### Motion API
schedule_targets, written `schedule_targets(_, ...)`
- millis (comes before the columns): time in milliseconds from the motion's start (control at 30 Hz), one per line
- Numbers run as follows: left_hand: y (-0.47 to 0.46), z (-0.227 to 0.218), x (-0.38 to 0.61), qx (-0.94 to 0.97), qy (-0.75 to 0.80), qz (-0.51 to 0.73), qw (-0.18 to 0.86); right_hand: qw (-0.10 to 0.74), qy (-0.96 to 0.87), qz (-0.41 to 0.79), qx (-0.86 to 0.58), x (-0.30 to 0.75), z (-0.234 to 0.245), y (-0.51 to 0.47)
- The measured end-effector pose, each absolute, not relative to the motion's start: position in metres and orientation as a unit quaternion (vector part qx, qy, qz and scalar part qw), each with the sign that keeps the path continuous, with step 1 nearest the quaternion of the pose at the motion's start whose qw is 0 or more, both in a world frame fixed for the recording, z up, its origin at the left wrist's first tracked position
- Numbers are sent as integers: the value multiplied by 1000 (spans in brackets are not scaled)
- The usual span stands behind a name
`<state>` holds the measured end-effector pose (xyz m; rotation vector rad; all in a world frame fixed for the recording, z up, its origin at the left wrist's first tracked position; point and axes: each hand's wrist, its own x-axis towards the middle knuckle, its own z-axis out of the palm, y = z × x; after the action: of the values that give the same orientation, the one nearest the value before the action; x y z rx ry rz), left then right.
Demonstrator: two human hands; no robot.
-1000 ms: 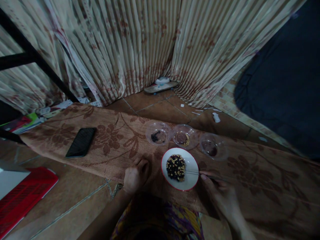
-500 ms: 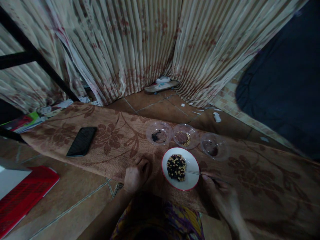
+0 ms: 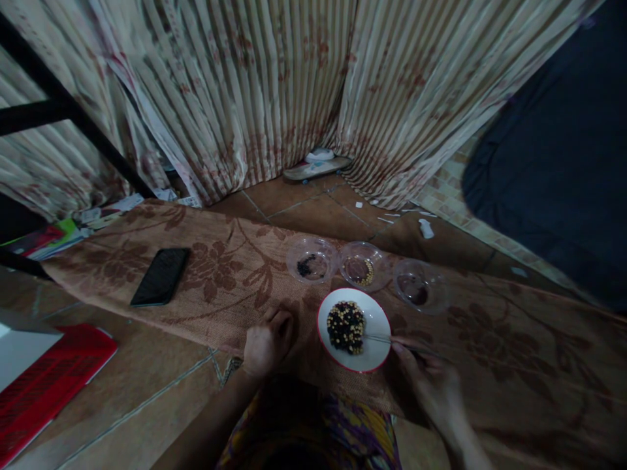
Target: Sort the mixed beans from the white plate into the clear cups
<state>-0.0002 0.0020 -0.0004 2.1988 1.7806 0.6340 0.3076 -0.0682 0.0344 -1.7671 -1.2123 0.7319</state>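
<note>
My right hand [image 3: 434, 378] is closed around slim metal tweezers [image 3: 378, 338]. Their tips reach over the right side of a white plate [image 3: 377, 314] with a red rim, at the edge of a pile of mixed black and yellow beans [image 3: 346, 328]. My left hand [image 3: 268, 341] rests with curled fingers on the cloth, left of the plate, and nothing shows in it. Behind the plate stand three clear plastic bowls: the left bowl [image 3: 323, 248] has some black beans, the middle bowl [image 3: 379, 254] some yellow ones, and the right bowl [image 3: 435, 287] shows no beans.
A patterned brown cloth [image 3: 235, 287] covers the long low table. On its left part lies a black phone [image 3: 160, 277]. A red crate [image 3: 59, 385] stands on the floor at lower left. Beyond the table are a skateboard [image 3: 316, 171], scraps of litter and striped curtains [image 3: 274, 85].
</note>
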Motion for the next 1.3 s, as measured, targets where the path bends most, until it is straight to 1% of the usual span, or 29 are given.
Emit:
schedule_targets(233, 2, -2, 0, 754, 604, 231, 120, 434, -450, 288, -726, 307, 39, -69)
schedule_targets(467, 2, -2, 0, 754, 606, 226, 113, 425, -459, 313, -715, 306, 37, -70)
schedule_targets(800, 2, 2, 0, 750, 613, 214, 127, 426, -476, 294, -711, 304, 35, -68)
schedule_targets(1300, 2, 2, 0, 750, 608, 228, 126, 432, -481, 299, -702, 301, 38, -67)
